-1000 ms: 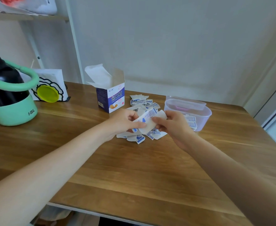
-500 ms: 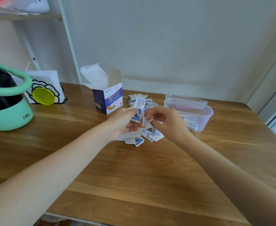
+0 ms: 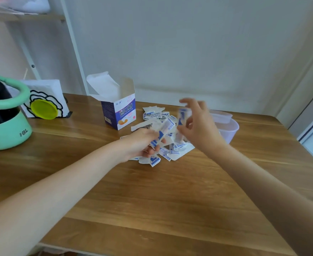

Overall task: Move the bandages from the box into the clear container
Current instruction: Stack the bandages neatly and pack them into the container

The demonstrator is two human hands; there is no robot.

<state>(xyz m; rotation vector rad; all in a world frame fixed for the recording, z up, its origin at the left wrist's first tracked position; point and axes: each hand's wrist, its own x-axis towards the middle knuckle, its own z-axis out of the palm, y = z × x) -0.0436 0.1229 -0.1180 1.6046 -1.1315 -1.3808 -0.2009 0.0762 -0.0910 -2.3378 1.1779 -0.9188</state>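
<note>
Bandages (image 3: pixel 167 154) heaped outside box (image 3: pixel 118 112) — flaps open

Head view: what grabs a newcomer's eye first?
The heap of blue-and-white bandages spilled on the wooden table, between the opened box and the clear container. Over it the left hand grips a few bandages, while the blurred right hand pinches one in front of the container. At far left, a mint-green jug stands out.
</note>
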